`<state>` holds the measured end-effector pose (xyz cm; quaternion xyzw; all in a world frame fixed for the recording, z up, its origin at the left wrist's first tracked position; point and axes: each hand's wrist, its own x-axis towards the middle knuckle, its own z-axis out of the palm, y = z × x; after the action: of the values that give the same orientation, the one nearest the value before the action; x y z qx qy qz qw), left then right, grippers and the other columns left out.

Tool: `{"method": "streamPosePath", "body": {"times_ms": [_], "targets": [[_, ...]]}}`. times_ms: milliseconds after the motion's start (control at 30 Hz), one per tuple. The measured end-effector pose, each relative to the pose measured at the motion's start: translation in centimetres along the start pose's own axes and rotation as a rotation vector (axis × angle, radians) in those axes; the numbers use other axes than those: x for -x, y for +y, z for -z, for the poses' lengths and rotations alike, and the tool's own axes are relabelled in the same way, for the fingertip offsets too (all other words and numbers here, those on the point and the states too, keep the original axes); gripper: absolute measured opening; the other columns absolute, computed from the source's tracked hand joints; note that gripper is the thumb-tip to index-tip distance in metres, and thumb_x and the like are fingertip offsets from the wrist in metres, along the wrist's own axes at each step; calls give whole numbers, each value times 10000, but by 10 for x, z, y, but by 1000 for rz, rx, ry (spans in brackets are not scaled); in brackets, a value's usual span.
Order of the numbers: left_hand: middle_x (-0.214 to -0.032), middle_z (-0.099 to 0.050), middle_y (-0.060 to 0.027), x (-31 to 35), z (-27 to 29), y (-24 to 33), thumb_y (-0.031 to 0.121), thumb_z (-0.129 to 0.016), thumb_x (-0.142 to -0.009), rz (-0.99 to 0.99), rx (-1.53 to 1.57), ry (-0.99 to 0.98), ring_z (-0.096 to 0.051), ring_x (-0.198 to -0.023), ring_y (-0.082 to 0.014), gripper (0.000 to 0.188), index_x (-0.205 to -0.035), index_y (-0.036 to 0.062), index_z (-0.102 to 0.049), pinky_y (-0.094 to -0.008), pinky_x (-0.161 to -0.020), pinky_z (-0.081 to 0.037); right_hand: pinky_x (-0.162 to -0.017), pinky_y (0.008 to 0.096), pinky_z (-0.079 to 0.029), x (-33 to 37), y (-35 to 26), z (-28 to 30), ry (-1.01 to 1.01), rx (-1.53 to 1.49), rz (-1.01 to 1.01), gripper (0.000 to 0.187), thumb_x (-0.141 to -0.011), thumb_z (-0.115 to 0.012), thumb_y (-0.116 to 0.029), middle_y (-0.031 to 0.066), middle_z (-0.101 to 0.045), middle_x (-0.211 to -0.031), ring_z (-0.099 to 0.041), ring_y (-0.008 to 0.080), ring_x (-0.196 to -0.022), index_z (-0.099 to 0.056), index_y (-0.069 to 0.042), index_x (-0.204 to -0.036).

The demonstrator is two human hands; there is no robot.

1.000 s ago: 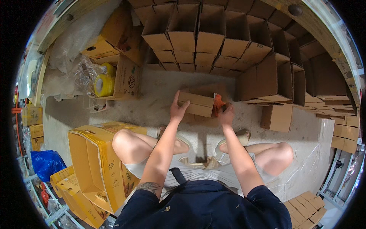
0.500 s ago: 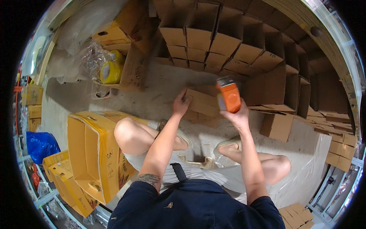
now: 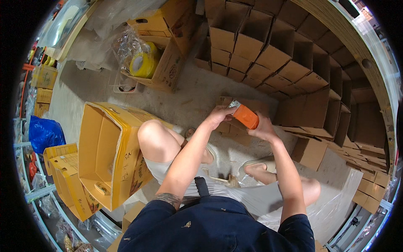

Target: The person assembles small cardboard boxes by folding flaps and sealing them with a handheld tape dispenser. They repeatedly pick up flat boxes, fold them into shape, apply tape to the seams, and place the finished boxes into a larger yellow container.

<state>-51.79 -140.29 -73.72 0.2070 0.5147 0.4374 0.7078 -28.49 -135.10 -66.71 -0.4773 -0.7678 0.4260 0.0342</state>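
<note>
My right hand is wrapped round the lower end of an orange handheld tape dispenser, which tilts up to the left. At its pale, metallic-looking far end, the fingers of my left hand close in a pinch. Whether a strip of tape is between those fingers is too small to make out. Beneath both hands, brown cardboard lies low over the floor between my feet, partly covered by the hands and the dispenser.
Open brown cartons stand in stacked rows at the far right. A carton with yellow tape rolls is at the far left. A large open yellow box sits beside my left knee, and a small carton stands to the right.
My left hand has left the cardboard and moved to the dispenser's far end. The dispenser has come lower and turned to point left. The whole view has shifted slightly.
</note>
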Motion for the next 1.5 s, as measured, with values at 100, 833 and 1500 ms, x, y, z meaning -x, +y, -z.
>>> {"method": "streamPosePath", "body": {"times_ms": [100, 833, 1500], "targets": [[-1068, -706, -36, -4, 9, 0, 306, -707, -930, 62, 11, 64, -644, -940, -136, 311, -1110, 51, -714, -294, -834, -525, -908, 434, -519, 0, -14, 2, 16, 64, -5, 689, -650, -783, -314, 218, -680, -1118, -650, 378, -1068, -573, -19, -1237], [-1249, -658, -135, -71, 59, -76, 487, -567, -976, -75, -627, 786, -601, -1172, -256, 546, -1322, 65, -590, -359, -957, -460, -924, 433, -528, -22, -59, -3, -115, 470, -27, 790, -730, -779, -532, 134, -717, -1116, -675, 344, -1034, -483, -376, -1446], [-1323, -569, -134, -44, -85, -41, 312, -623, -893, -912, -1621, 27, -460, -1291, -318, 535, -1386, 132, -519, -542, -1070, -317, -866, 442, -538, 11, 87, 16, -216, 520, 25, 686, -725, -779, -423, 113, -712, -1105, -680, 328, -987, -568, -304, -1367]]}}
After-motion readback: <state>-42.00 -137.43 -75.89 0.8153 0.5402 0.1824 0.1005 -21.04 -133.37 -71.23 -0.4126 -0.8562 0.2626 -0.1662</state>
